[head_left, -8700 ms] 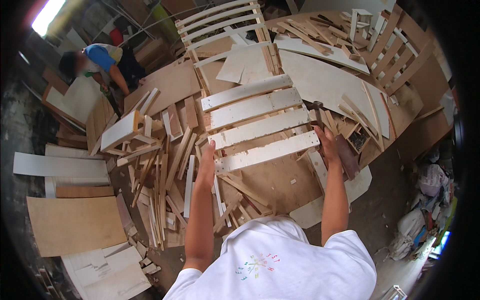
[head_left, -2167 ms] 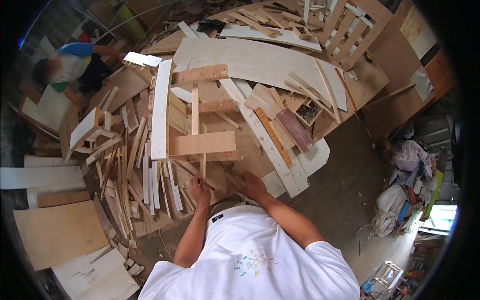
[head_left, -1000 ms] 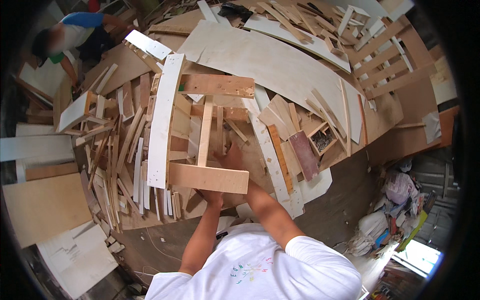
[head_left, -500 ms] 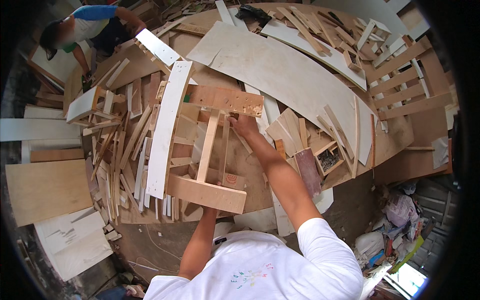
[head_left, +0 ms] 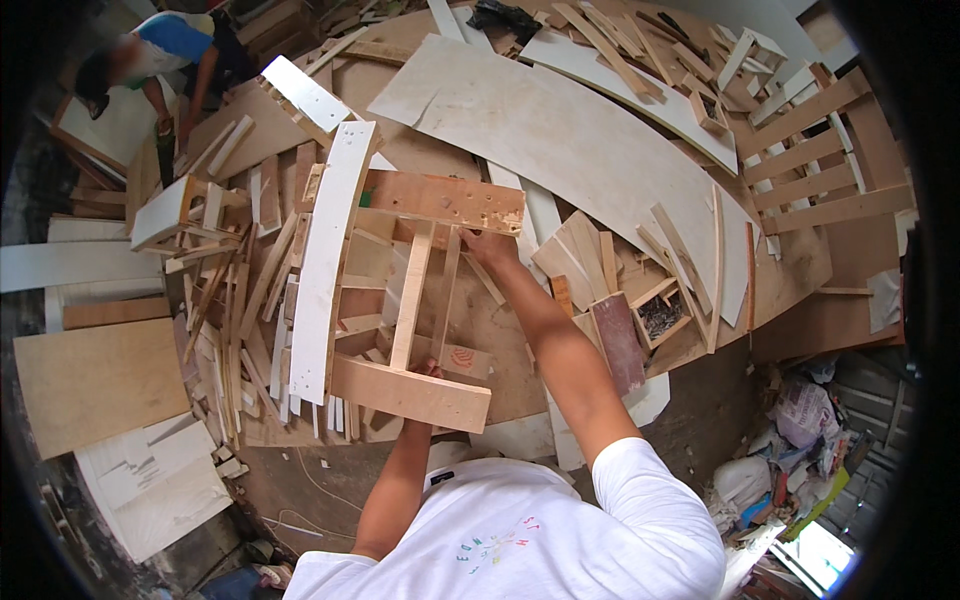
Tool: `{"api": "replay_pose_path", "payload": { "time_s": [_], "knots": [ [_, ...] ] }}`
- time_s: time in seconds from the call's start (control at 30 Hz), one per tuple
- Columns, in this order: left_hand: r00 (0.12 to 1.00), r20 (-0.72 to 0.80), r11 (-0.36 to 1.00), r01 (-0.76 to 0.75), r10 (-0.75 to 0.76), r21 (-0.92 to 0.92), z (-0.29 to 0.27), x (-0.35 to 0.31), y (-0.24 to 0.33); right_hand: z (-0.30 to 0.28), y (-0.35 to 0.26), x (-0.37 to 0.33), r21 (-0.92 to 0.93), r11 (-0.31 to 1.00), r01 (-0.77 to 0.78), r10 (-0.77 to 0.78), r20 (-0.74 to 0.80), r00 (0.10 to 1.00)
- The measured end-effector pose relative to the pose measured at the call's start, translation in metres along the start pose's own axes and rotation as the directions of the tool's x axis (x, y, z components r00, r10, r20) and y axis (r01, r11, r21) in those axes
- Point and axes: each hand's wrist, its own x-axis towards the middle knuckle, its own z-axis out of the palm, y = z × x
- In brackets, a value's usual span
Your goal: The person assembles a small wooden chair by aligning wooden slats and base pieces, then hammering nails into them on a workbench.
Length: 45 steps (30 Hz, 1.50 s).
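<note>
A small wooden stool (head_left: pixel 407 300) lies on its side, its long white top board (head_left: pixel 330 270) toward the left. Two broad plywood legs reach out to the right, with thin crossbars between them. My right hand (head_left: pixel 488 248) is closed on the inner edge of the far leg (head_left: pixel 450 198), by the end of a crossbar. At the near leg (head_left: pixel 415 393), my left hand (head_left: pixel 431 369) grips from beneath, fingertips curling over the inner edge. The near leg hides most of that hand.
Loose wooden strips (head_left: pixel 262 280) crowd the left of the table. Beyond the stool lies a large pale panel (head_left: pixel 570 125). A box of nails (head_left: pixel 660 312) and a reddish board (head_left: pixel 617 342) sit at right. Another person (head_left: pixel 175 45) works at far left beside a smaller stool (head_left: pixel 163 212).
The stool has shifted very slightly, and more of my left fingers show over the near leg. At far left, the other person has moved left, arms now lower.
</note>
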Motion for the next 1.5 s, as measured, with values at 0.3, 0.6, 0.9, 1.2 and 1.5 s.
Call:
{"api": "replay_pose_path", "payload": {
  "time_s": [0.3, 0.6, 0.9, 1.2, 1.5],
  "knots": [
    [0.993, 0.021, 0.993, -0.111, 0.112, -0.032, 0.004, -0.008, 0.000, 0.012, 0.011, 0.007, 0.066, 0.997, -0.025, 0.020, 0.066, 0.998],
    [0.996, 0.052, 0.989, -0.065, 0.072, -0.131, -0.013, -0.007, -0.004, 0.030, 0.032, 0.018, 0.000, 0.998, 0.058, -0.058, 0.004, 0.998],
    [0.897, -0.308, 0.896, -0.175, 0.316, 0.409, 0.026, -0.037, 0.000, -0.001, 0.015, -0.025, 0.070, 0.997, 0.017, -0.008, -0.127, 0.992],
    [0.722, 0.367, -0.626, 0.117, 0.587, 0.771, 0.027, -0.066, 0.066, -0.017, 0.053, -0.249, 0.255, 0.955, -0.151, 0.208, -0.214, 0.955],
    [0.717, 0.332, -0.516, 0.045, 0.613, 0.855, -0.039, -0.092, 0.099, -0.032, 0.060, -0.330, 0.167, 0.970, -0.177, 0.192, -0.079, 0.978]
  ]
}}
